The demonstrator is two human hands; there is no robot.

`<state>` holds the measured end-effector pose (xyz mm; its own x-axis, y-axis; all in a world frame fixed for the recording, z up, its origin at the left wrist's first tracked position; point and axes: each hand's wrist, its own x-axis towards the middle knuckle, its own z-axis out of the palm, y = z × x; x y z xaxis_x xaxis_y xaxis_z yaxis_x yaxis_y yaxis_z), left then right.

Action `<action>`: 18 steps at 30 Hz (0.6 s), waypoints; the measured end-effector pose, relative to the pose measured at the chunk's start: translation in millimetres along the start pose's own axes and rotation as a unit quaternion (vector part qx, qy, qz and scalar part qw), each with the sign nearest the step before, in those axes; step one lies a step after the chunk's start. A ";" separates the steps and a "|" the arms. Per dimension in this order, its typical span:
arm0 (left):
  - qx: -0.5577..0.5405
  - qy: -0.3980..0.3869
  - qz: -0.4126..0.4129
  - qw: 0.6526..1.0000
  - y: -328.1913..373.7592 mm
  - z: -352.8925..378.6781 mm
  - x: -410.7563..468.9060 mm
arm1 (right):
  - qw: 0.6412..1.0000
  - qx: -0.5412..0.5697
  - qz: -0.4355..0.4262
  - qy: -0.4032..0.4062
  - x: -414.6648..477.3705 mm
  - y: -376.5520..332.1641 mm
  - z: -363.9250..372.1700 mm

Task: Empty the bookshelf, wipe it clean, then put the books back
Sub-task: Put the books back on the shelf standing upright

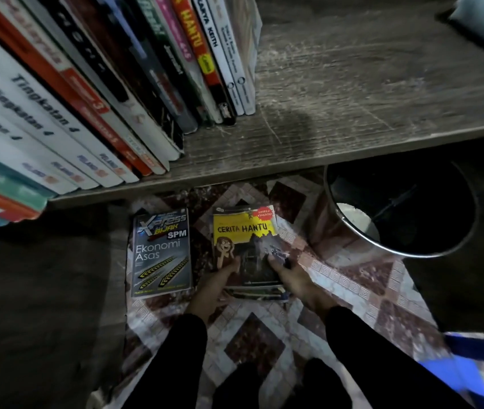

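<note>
Low down, left hand (212, 286) and right hand (298, 280) clamp thumbs onto the Cerita Hantu book stack (245, 231) beside the Ekonomi Asas book (161, 255).

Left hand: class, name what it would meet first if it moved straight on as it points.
The left hand grips the yellow Cerita Hantu paperback; beyond, probably the grey wooden shelf edge.

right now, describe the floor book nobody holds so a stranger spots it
Look below the wooden shelf, on the patterned floor. The grey Ekonomi Asas book lies alone, left of the yellow Cerita Hantu stack gripped by the left hand and right hand.
</note>
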<state>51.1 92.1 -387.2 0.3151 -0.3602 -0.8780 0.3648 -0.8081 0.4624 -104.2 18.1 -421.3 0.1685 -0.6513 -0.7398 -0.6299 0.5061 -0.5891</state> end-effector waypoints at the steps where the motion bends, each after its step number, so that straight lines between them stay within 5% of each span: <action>1: -0.014 -0.009 -0.002 1.000 1.7 -1.9 -3.4 | 1.000 -0.005 0.000 -0.003 -2.6 -0.8 -2.0; 5: -0.018 -0.039 0.020 0.999 25.5 -5.5 -27.5 | 0.991 0.100 0.033 -0.079 -18.4 -8.2 -15.0; 8: 0.002 -0.056 0.026 0.998 43.4 -14.1 -59.5 | 0.930 0.282 0.083 -0.221 -46.3 -26.5 -25.5; 12: 0.028 -0.078 0.042 0.996 51.4 -29.9 -104.0 | 0.877 0.416 0.035 -0.239 -85.2 -50.2 -35.0; 18: 0.081 -0.088 0.100 0.988 51.2 -58.5 -191.3 | 0.913 0.345 0.007 -0.219 -172.0 -78.7 -45.0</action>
<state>60.7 146.9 -188.3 0.2045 -0.5836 -0.7859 0.1614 -0.7718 0.6151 -117.7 64.8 -233.1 0.5459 -0.4298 -0.7192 -0.0321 0.8470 -0.5306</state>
